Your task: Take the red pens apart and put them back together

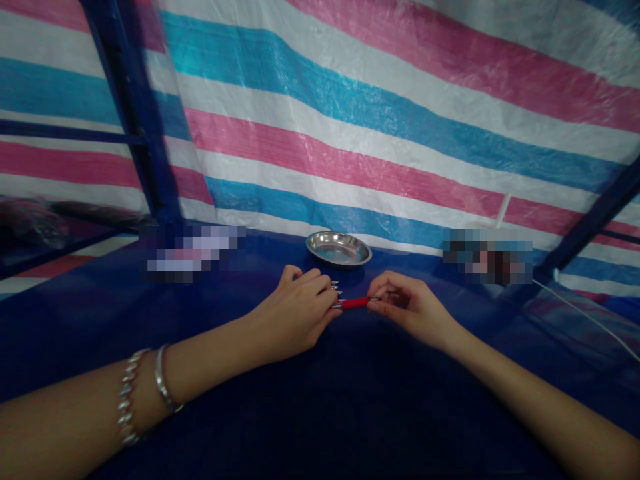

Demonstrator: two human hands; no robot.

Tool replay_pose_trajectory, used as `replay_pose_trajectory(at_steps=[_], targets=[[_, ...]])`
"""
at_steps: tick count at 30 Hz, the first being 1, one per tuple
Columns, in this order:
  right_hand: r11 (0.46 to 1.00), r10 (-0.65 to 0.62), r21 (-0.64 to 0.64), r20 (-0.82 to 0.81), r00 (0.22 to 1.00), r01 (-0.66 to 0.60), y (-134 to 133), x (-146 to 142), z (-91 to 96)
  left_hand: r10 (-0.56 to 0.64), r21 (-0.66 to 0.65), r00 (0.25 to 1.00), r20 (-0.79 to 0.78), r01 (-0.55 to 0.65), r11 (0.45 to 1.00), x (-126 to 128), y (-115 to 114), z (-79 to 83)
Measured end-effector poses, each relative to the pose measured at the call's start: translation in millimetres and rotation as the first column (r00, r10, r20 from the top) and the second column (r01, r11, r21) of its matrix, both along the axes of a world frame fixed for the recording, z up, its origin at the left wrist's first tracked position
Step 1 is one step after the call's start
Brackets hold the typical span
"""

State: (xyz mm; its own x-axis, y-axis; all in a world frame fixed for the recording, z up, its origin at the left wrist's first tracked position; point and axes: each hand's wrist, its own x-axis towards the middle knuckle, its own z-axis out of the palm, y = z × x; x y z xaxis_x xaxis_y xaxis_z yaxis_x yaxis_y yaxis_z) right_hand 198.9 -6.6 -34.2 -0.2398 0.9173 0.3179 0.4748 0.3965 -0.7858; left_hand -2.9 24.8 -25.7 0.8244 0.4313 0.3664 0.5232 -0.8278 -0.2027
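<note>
A slim red pen (pixel 355 303) with silvery ends lies level between my two hands, above the blue table. My left hand (pixel 305 307), palm down, is closed round its left end. Several silver pointed tips (pixel 335 287) stick out beside the left fingers; what they belong to is hidden under that hand. My right hand (pixel 407 303) pinches the pen's right end between thumb and fingertips. Just beyond the hands sits a shallow round metal dish (pixel 339 249).
The blue tabletop (pixel 350 400) stretches under both arms. A blurred-out item (pixel 193 253) lies at the back left, another (pixel 490 257) at the back right. A white cable (pixel 585 310) runs along the right. Blue metal posts (pixel 130 100) and a striped plastic sheet (pixel 350 147) stand behind.
</note>
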Motion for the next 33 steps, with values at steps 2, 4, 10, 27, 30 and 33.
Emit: replay_pose_trajectory(at_steps=[2, 4, 10, 27, 30, 33], targets=[[1.0, 0.007, -0.011, -0.003, 1.0, -0.007, -0.5, -0.6, 0.7, 0.001, -0.001, 1.0, -0.001, -0.001, 1.0, -0.1, -0.6, 0.4], [0.999, 0.024, -0.036, -0.012, 1.0, -0.024, -1.0, -1.2, 1.6, 0.001, -0.004, 1.0, 0.002, -0.001, 1.0, -0.1, -0.8, 0.5], [0.998, 0.049, -0.037, 0.005, 0.999, -0.048, -0.3, -0.3, 2.7, -0.001, 0.002, 1.0, 0.003, 0.001, 1.0, -0.4, -0.2, 0.2], [0.994, -0.09, 0.065, 0.109, 0.99, 0.083, 4.2, 5.9, -2.4, -0.008, 0.022, 1.0, 0.026, 0.008, 1.0, 0.6, -0.2, -0.5], [0.981, -0.154, 0.154, 0.24, 0.959, 0.119, 3.8, 7.4, -0.2, 0.004, 0.03, 0.999, 0.038, -0.006, 1.0, 0.3, -1.0, 0.3], [0.966, -0.211, 0.218, 0.366, 0.906, 0.137, 3.0, 9.7, 3.0, 0.035, 0.031, 0.998, 0.053, -0.037, 0.999, 0.9, -1.5, 1.7]])
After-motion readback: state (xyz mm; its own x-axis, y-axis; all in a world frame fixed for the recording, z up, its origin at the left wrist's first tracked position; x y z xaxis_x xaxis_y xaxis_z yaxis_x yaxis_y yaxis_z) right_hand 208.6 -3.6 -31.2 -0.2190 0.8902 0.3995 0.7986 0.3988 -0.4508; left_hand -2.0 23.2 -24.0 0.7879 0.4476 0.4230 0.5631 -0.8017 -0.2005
